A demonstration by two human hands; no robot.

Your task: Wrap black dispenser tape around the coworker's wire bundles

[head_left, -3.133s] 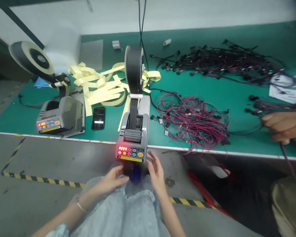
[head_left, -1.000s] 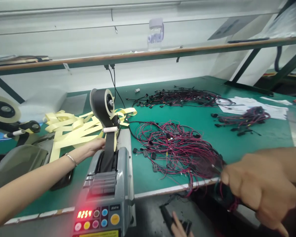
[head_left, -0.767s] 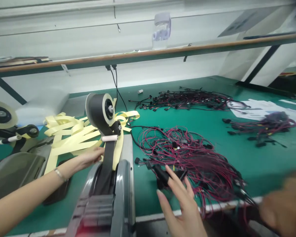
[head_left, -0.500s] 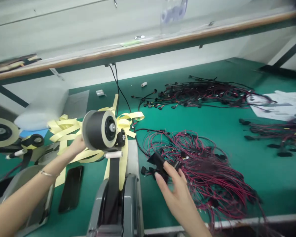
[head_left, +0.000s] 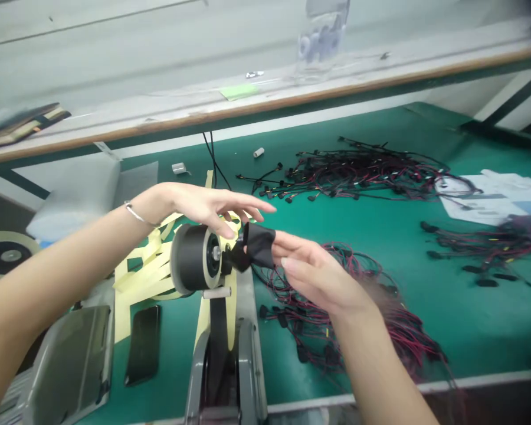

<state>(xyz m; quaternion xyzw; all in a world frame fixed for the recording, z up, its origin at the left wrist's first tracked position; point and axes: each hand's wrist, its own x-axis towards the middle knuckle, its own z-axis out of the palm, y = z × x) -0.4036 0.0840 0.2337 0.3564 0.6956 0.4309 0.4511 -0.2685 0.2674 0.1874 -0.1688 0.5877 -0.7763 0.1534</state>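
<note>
My right hand (head_left: 312,268) pinches a piece of black tape (head_left: 262,245) beside the tape dispenser (head_left: 248,360). A dark part shows at the tape's left end, its kind unclear. My left hand (head_left: 207,206) hovers over the black tape roll (head_left: 192,258) with its fingers stretched out toward the tape piece. Whether its thumb touches the piece I cannot tell. Yellow backing strips (head_left: 148,271) lie in loops behind and left of the roll. A tangle of red and black wires (head_left: 354,265) with black connectors lies under and behind my right hand.
A black phone (head_left: 143,345) lies left of the dispenser, and another tape roll (head_left: 9,254) stands at the far left. Another wire bundle (head_left: 358,168) lies at the back, with papers (head_left: 491,192) to its right. A shelf edge (head_left: 265,109) runs across above the table.
My left hand has left the roll's left side and come over its top with fingers extended. My right hand has risen leftward from the wire pile, bringing the black tape piece toward my left hand.
</note>
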